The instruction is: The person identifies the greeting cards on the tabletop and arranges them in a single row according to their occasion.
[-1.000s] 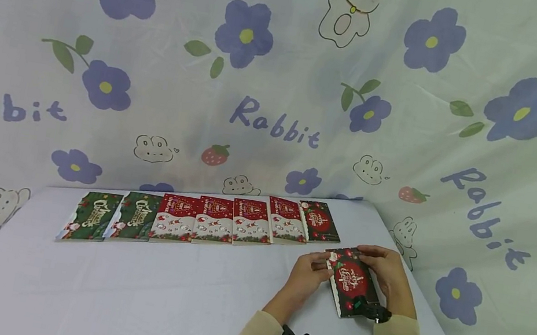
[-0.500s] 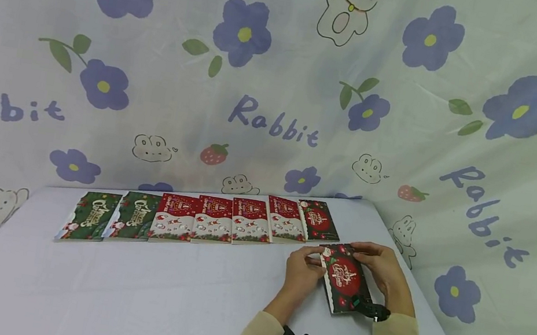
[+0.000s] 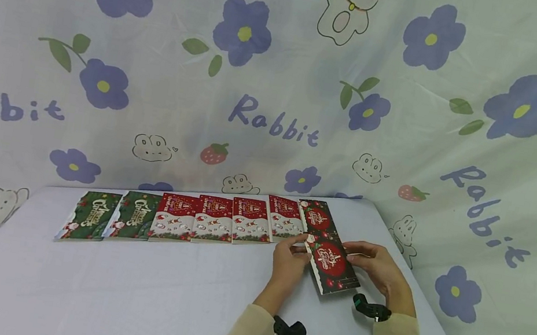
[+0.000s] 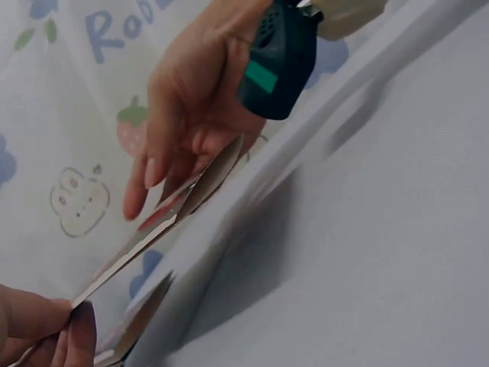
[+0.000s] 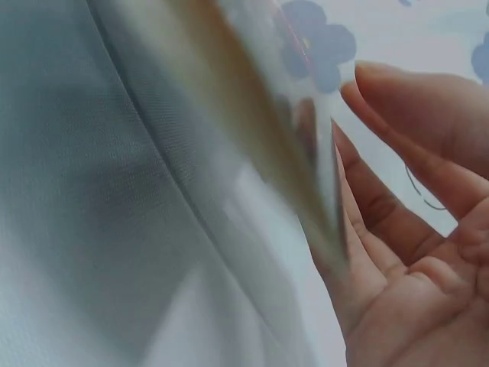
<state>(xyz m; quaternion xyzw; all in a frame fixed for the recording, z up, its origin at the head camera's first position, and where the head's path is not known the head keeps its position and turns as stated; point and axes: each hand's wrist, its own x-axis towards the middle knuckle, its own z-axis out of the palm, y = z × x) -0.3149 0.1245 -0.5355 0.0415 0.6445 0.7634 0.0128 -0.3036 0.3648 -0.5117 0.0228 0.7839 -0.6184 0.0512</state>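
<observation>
Seven flat printed Christmas cards lie in a row along the far edge of your white cloth-covered table [image 3: 123,285]: from the left, two green cards [image 3: 113,217], then four red-and-white cards [image 3: 230,221], then one dark card with a red oval [image 3: 317,217] at the right end. Just in front of that last one you hold an eighth card, dark with a red oval print [image 3: 332,261]. Its long axis runs from near right to far left, the far short edge pointing at the right end of the row and nearly touching the card there. The left wrist view shows it raised off the cloth, thin and slightly opened at its fold.

Your left hand [image 3: 287,264] pinches the card's left edge between thumb and fingertips. Your right hand [image 3: 376,266] has its fingers curled along the right edge, thumb side hidden, so it reads as a light clasp.

Compared with a second ago, the card has moved away from you and leftward, closer to the row, and both hands have gone with it.
</observation>
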